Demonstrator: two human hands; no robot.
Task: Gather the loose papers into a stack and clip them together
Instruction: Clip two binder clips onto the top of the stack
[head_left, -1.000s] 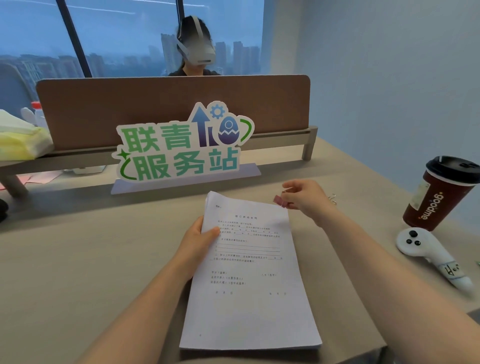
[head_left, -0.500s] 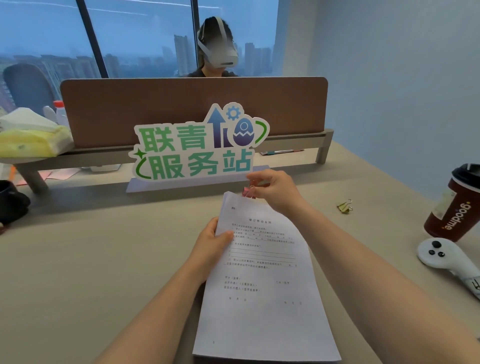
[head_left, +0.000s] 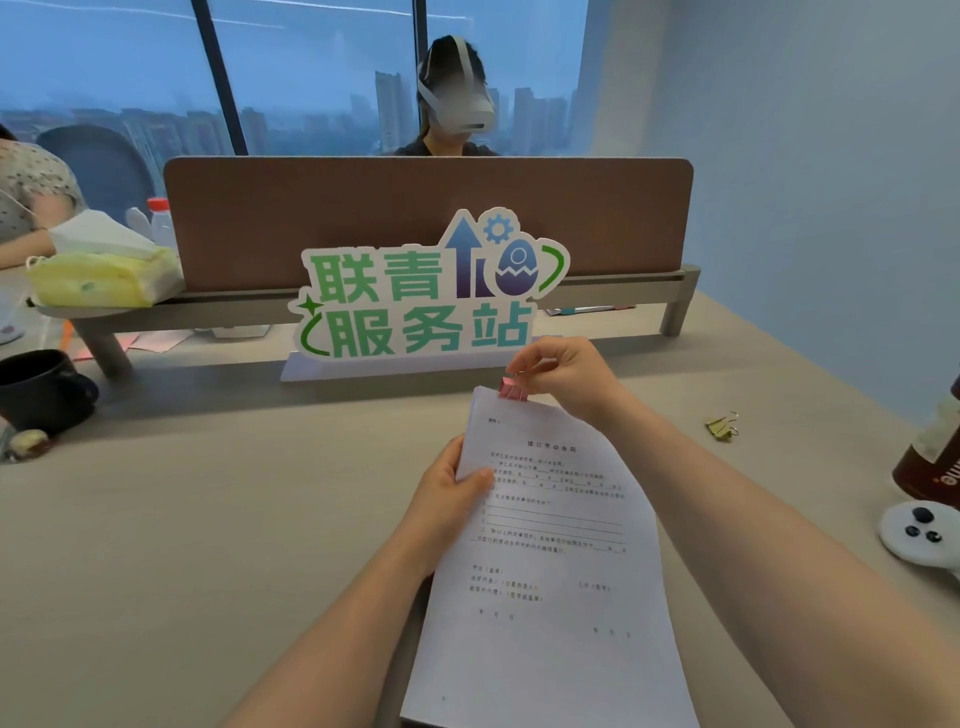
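Observation:
A stack of white printed papers (head_left: 550, 561) lies on the desk in front of me, angled slightly to the right. My left hand (head_left: 452, 493) grips its left edge, thumb on top of the sheet. My right hand (head_left: 566, 376) pinches the wire handles of a pink binder clip (head_left: 513, 388), which sits at the stack's top edge near the left corner. Whether the clip's jaws have closed over the paper is not clear. A second, gold binder clip (head_left: 722, 427) lies loose on the desk to the right.
A green and white standing sign (head_left: 426, 306) is just behind the papers, before a brown divider (head_left: 363, 213). A dark mug (head_left: 44, 387) stands left; a brown coffee cup (head_left: 935, 457) and white controller (head_left: 919, 532) right. One person sits behind the divider, another at far left.
My right hand carried the pink clip from the stack's right side leftward to its top edge, and the clip now meets the paper. The view shifted left; my left hand kept its grip.

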